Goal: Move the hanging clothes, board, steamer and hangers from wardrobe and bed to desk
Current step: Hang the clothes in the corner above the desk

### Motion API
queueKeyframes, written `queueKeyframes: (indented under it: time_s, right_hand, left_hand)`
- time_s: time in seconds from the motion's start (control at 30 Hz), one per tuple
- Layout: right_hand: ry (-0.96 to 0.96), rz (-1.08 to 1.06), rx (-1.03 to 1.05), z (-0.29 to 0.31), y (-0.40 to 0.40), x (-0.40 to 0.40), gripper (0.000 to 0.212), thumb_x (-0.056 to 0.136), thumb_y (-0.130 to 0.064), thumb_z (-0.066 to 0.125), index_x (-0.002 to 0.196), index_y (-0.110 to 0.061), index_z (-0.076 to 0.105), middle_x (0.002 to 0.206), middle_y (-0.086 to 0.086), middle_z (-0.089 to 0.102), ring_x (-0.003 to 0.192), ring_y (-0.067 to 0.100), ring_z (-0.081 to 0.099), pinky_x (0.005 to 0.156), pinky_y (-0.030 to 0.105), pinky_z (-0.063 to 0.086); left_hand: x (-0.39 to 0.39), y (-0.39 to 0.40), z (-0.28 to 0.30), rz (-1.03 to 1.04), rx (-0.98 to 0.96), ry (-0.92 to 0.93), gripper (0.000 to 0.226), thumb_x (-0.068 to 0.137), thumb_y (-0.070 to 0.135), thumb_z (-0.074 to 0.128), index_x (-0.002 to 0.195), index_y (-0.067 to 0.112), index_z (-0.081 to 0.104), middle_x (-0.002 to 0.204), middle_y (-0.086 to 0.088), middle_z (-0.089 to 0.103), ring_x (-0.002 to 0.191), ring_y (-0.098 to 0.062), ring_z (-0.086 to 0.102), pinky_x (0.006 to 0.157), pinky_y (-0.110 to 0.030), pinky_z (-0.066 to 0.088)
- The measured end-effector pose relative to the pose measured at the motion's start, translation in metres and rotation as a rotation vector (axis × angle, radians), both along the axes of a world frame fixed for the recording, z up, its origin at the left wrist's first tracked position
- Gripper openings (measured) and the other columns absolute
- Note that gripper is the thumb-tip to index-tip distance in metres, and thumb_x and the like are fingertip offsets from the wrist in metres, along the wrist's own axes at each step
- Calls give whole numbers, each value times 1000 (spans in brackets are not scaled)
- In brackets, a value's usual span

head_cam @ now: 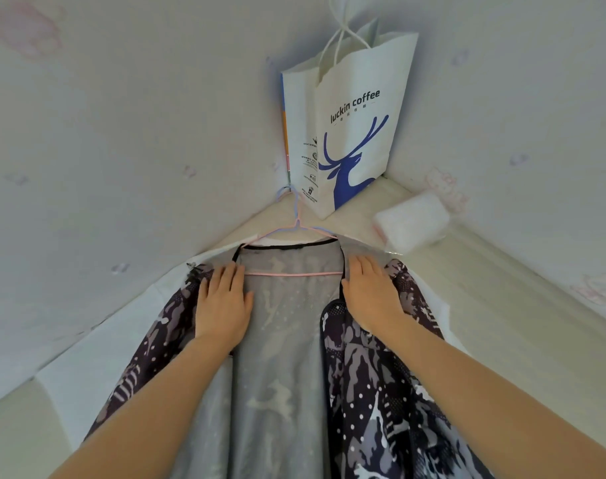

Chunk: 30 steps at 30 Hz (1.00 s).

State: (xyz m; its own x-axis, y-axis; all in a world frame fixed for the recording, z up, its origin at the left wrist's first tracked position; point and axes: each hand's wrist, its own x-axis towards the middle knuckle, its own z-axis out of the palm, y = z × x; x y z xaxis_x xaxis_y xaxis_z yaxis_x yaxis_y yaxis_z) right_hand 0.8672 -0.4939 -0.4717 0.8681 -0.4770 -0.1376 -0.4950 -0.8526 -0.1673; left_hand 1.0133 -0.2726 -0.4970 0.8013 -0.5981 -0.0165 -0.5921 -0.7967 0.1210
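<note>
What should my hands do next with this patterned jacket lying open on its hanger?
Probably close the fingers on the jacket's shoulders and lift. Both hands, left hand and right hand, lie flat on the patterned jacket, either side of the pink hanger, gripping nothing. The garment lies spread in the corner by the Luckin Coffee paper bag.
</note>
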Motion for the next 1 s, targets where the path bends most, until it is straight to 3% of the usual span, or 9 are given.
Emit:
queueKeyframes:
  time_s: [0.27,0.33,0.4,0.53,0.6,0.73,0.83,1.0]
  right_hand:
    - [102,21,25,21,75,-80,61,102,-35,28,151,-5,9,160,13,10,147,30,4,120,44,9]
    - [92,20,1,21,94,-100,61,101,-35,32,150,-4,13,159,14,12,147,33,6,118,46,12]
    - [125,16,17,26,115,-123,62,102,-36,28,151,-4,5,159,13,3,147,32,0,118,44,6]
    - [175,-26,29,37,160,-164,62,103,-37,22,151,-5,-3,160,12,-3,147,30,-7,118,42,0]
    - [187,-75,38,39,184,-183,60,103,-37,21,151,-4,6,160,13,5,147,30,0,118,44,6]
    - [153,-202,23,44,234,-220,63,90,-40,27,130,-2,56,133,13,58,125,32,53,96,46,46]
    - [127,-232,-24,49,277,-247,60,88,-40,31,123,-2,62,123,12,65,117,32,60,92,47,50]
    - [115,-354,-52,54,340,-297,56,87,-40,42,121,-2,64,119,13,67,115,32,61,91,46,52]
  left_hand:
    - [-105,63,14,-74,19,85,57,93,33,52,144,10,39,149,-8,40,140,-29,34,111,-49,30]
    - [-127,74,17,-73,5,117,53,94,34,46,140,8,45,145,-9,46,135,-29,41,107,-46,37]
    - [-149,85,22,-121,-15,129,54,91,37,35,131,7,55,134,-9,57,127,-28,51,99,-44,46]
    - [-185,109,34,-195,-87,124,52,88,34,35,126,9,59,127,-6,63,123,-25,55,97,-41,48]
    - [-201,122,42,-220,-106,113,49,87,32,38,124,9,61,124,-6,64,119,-25,58,95,-39,49]
    - [-232,154,46,-318,-167,110,42,89,26,50,126,9,59,124,-7,64,118,-27,59,95,-40,50]
    - [-258,182,46,-383,-198,164,47,85,19,67,130,10,56,128,-7,61,122,-27,56,100,-43,47]
    - [-308,224,52,-530,-249,258,40,94,22,54,133,11,54,134,-5,57,129,-25,49,107,-38,39]
